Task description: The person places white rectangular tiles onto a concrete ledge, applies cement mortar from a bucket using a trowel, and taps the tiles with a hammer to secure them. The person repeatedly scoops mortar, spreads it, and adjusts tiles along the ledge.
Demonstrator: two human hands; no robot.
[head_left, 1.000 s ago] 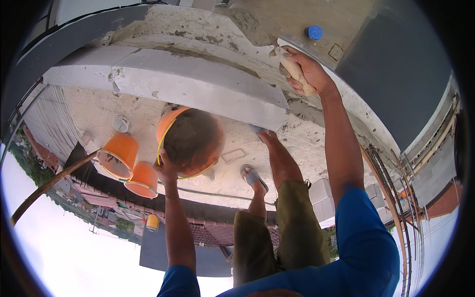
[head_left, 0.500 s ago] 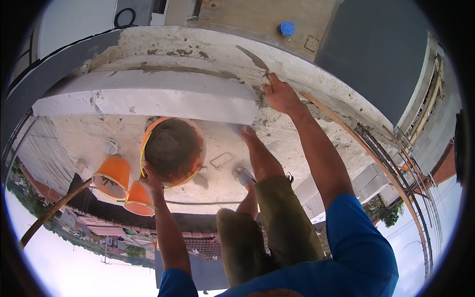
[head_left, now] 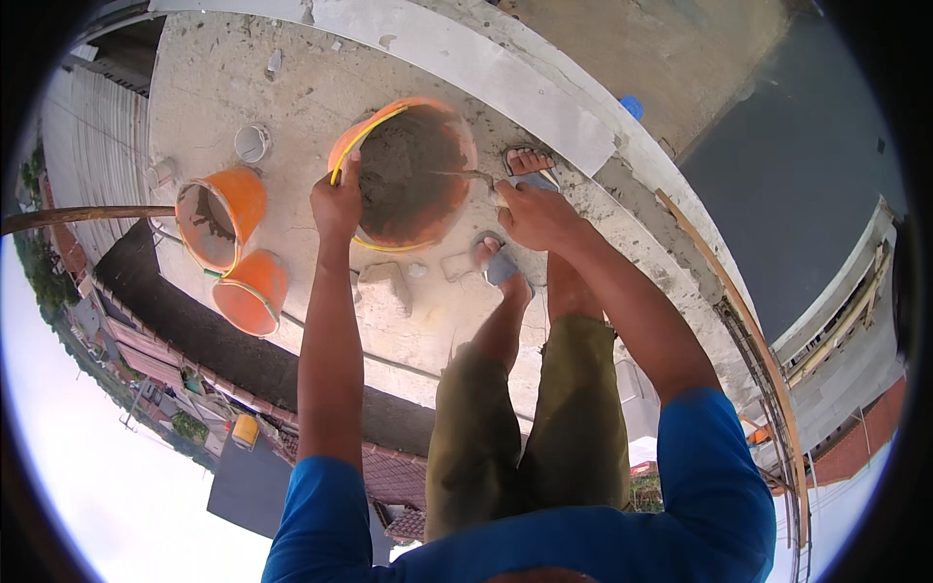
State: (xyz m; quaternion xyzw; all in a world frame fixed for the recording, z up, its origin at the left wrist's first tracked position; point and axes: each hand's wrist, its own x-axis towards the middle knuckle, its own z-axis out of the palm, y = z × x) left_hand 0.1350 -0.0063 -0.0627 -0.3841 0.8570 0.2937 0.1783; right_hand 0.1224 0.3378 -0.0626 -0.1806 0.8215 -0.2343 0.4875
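Note:
My left hand (head_left: 337,206) is closed on the rim of a large orange tub (head_left: 465,131), at the yellow cord or handle (head_left: 367,126) lying along its edge. The tub holds grey wet mortar (head_left: 408,170). At the tub's right side my right hand (head_left: 537,216) grips a trowel (head_left: 478,176) by its handle. The trowel's thin blade reaches over the rim toward the mortar, and its tip is hard to make out against the grey.
Two smaller orange buckets (head_left: 249,197) lie tilted at the left beside a wooden pole (head_left: 92,216). A white cup (head_left: 252,143) and a concrete chunk (head_left: 384,289) sit on the slab. Pale blocks (head_left: 554,117) form a low wall beyond my sandalled feet, with a drop behind.
My right hand with the trowel has come down from the wall top to the tub. My view has turned toward the tub, while my left hand keeps hold of its edge.

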